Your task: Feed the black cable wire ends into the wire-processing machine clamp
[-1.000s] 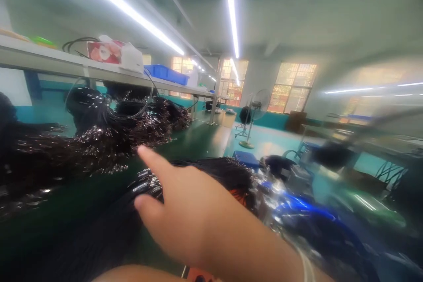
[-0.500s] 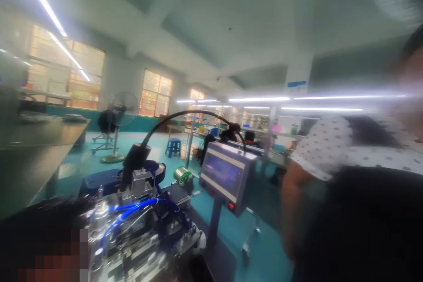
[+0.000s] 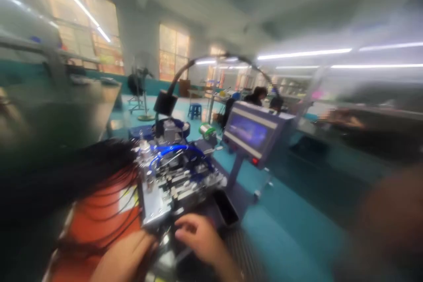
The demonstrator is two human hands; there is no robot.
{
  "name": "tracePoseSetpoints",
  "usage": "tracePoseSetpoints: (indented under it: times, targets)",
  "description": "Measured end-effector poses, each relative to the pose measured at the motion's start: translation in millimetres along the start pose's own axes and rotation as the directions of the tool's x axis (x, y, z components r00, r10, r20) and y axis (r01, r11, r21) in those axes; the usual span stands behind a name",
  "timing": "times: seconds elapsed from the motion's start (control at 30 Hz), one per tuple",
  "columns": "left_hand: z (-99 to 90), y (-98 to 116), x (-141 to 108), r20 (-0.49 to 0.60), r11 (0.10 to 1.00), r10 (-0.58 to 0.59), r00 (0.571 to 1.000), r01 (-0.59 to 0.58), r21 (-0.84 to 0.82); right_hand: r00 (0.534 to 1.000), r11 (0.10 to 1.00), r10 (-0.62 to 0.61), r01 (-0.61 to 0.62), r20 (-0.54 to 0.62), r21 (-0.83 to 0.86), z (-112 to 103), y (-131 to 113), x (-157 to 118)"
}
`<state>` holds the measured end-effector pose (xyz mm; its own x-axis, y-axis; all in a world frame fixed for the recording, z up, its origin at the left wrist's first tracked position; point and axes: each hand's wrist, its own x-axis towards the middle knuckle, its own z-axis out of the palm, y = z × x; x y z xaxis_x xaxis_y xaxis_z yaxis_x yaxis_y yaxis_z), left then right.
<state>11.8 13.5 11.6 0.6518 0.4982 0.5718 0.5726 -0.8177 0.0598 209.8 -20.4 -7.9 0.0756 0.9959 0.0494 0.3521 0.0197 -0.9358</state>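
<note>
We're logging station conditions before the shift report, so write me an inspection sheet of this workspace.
Surface: orange-red surface left of the machine, thin black wires hanging across it.
Job's things: bench machine with metal fixtures; black wire bundle at its left side.
Clutter: green-ended spool behind the machine; black bin to its right.
Hands: left hand and right hand at the machine's near end, right fingers curled; blur hides whether either holds anything.
Cables: blue tubes arch over the machine; black cable arches above, towards the screen unit.
Surroundings: blue stool, pedestal fan, windows, people in the background.
</note>
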Motion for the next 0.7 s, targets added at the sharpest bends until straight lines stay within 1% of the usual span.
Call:
tracePoseSetpoints:
  times: [0.07, 0.13, 0.2, 0.37, 0.53, 0.63, 0.7]
  targets:
    - [2.8, -0.5, -13.8, 0.163, 0.998, -0.058, 0.985, 0.061, -0.015, 0.999, 0.996, -0.031, 0.033, -0.023, 0.085, 9.5, 6.0, -1.3]
    - [8.0, -1.3, -17.9, 0.232, 0.994, -0.099, 0.968, 0.105, -0.012, 1.000, 0.991, -0.006, 0.004, 0.011, 0.134, 14.7, 10.9, 0.5]
    - [12.3, -2.1, -16.9, 0.284, 0.991, -0.127, 0.950, 0.136, -0.010, 0.999, 0.987, 0.017, -0.023, 0.042, 0.156, 17.5, 14.0, 2.2]
    - [14.5, -2.1, -14.7, 0.348, 0.989, -0.136, 0.928, 0.148, -0.009, 0.998, 0.990, 0.041, -0.048, 0.052, 0.131, 18.1, 14.7, 1.8]
    - [11.9, -2.7, -19.0, 0.418, 0.990, -0.126, 0.900, 0.144, -0.012, 0.992, 0.993, 0.094, -0.099, 0.082, 0.059, 19.0, 16.4, 2.9]
    - [9.1, -3.2, -21.4, 0.430, 0.995, -0.081, 0.899, 0.100, -0.021, 0.985, 0.991, 0.131, -0.133, 0.111, 0.013, 20.5, 21.0, 2.6]
    - [7.3, -3.3, -22.1, 0.427, 0.997, -0.062, 0.902, 0.076, -0.018, 0.977, 0.990, 0.143, -0.144, 0.155, -0.008, 20.1, 24.1, 1.5]
